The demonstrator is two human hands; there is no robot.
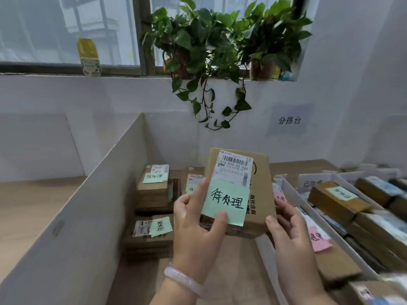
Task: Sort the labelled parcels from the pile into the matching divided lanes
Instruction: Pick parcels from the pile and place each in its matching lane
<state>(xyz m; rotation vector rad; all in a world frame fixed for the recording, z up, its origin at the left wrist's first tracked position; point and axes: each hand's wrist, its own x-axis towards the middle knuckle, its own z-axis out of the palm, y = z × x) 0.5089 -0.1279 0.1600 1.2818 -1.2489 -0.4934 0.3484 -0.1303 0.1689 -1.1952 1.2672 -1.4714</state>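
I hold a brown cardboard parcel (258,183) up over the middle lane, its face towards me. It bears a white barcode label and a green handwritten note (224,200). My left hand (198,227) grips its left edge, thumb on the note's lower edge. My right hand (288,232) grips its lower right corner. Below and behind it, the lane holds stacked brown parcels with green notes (154,190), (149,234).
A tall white divider (88,205) walls the lane on the left, a lower white divider (304,208) on the right. Right of it lie parcels with pink notes (319,238) and further lanes of boxes (343,199). Plants hang from the sill above.
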